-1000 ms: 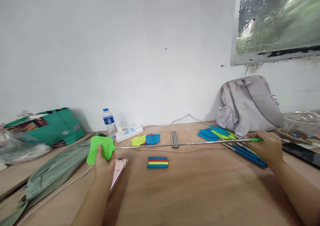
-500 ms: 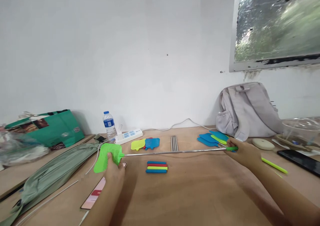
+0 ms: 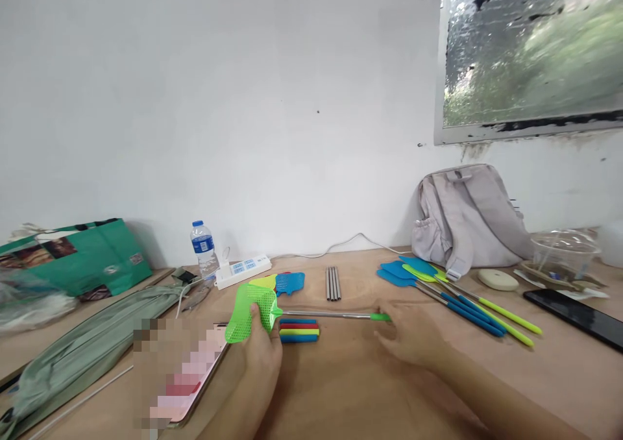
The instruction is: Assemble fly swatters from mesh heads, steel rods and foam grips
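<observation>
A bright green fly swatter (image 3: 318, 314) is held level above the table, spanning the gap between my hands. My left hand (image 3: 263, 346) is closed on its perforated head, thumb on the near face. At the other end, my right hand (image 3: 413, 336) touches the short green handle with its thumb spread apart; the fingers are partly blurred. Behind the swatter's head lie a yellow swatter head (image 3: 265, 282) and a blue swatter head (image 3: 291, 283). Several coloured handle tubes (image 3: 299, 331) sit below the rod, and several metal rods (image 3: 333, 284) lie behind it.
Several blue and yellow fly swatters (image 3: 467, 307) are piled at the right, before a grey backpack (image 3: 474, 219). A black phone (image 3: 574, 317) lies farther right. Leftward are a pink-screened phone (image 3: 204, 368), a water bottle (image 3: 203, 248), a power strip (image 3: 243, 270) and a green bag (image 3: 102, 258).
The swatter's rod has become much shorter as my hands came closer together. My right hand moved left and its grip loosened; the piled swatters' handles now show.
</observation>
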Demonstrator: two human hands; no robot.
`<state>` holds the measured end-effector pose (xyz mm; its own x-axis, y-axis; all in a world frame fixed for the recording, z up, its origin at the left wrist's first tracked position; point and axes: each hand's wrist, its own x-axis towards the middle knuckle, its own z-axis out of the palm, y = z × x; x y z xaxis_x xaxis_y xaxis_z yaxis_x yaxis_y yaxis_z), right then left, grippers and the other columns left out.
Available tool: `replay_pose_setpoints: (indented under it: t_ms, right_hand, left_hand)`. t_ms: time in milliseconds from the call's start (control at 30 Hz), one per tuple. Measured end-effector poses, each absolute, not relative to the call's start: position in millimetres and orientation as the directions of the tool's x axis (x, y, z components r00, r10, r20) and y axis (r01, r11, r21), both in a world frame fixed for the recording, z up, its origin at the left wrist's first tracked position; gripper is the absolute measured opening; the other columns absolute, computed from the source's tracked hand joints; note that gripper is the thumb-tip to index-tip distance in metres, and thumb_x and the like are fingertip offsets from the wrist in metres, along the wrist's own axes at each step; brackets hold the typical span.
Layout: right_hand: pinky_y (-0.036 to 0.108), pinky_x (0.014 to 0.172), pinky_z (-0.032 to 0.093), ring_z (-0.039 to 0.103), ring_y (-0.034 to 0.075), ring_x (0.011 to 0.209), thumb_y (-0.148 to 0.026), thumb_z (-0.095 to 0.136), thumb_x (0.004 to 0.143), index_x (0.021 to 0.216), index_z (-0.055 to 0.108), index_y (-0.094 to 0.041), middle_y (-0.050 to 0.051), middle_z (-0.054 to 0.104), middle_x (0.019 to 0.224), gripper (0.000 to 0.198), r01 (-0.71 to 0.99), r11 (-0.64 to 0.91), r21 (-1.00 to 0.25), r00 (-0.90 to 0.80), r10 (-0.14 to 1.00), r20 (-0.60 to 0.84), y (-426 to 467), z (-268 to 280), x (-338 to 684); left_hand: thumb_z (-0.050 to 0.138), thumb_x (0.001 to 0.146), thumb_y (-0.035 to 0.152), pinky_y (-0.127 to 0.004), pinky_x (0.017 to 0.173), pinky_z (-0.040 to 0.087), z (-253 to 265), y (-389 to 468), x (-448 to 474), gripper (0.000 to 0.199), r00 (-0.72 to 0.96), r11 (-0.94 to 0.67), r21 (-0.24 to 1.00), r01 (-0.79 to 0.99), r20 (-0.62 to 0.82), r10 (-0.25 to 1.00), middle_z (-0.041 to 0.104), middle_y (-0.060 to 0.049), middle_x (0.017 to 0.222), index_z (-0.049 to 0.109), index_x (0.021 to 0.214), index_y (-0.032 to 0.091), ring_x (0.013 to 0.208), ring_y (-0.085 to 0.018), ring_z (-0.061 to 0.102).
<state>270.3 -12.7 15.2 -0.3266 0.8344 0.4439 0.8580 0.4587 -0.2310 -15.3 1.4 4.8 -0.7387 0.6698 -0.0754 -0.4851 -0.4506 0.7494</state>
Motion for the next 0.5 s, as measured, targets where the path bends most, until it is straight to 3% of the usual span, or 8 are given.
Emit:
replay_pose_setpoints:
  t_ms: [233, 500]
  right_hand:
    - [0.023, 0.048, 0.018, 0.055, 0.017, 0.058, -0.028, 0.045, 0.072, 0.080, 0.046, -0.023, -0.002, 0.060, 0.063, 0.009, 0.898, 0.323, -0.299, -0.174, 0.885, 0.431, -31, 25, 248]
    - [0.024, 0.049, 0.016, 0.055, 0.019, 0.058, -0.031, 0.048, 0.072, 0.081, 0.044, -0.025, -0.002, 0.060, 0.061, 0.011, 0.942, 0.234, -0.241, -0.098, 0.879, 0.467, -40, 28, 246]
  left_hand:
    - [0.055, 0.078, 0.030, -0.028, 0.069, 0.055, 6, -6, -4, 0.016, -0.714, -0.399, 0.734, -0.549, -0.164, 0.681, 0.056, -0.004, 0.108, 0.052, 0.091, 0.022, 0.097, -0.018, 0.056]
    - [0.056, 0.077, 0.022, -0.022, 0.065, 0.054, 2, -8, 4, 0.017, -0.716, -0.394, 0.689, -0.609, -0.263, 0.647, 0.058, -0.001, 0.106, 0.054, 0.094, 0.023, 0.090, -0.013, 0.058]
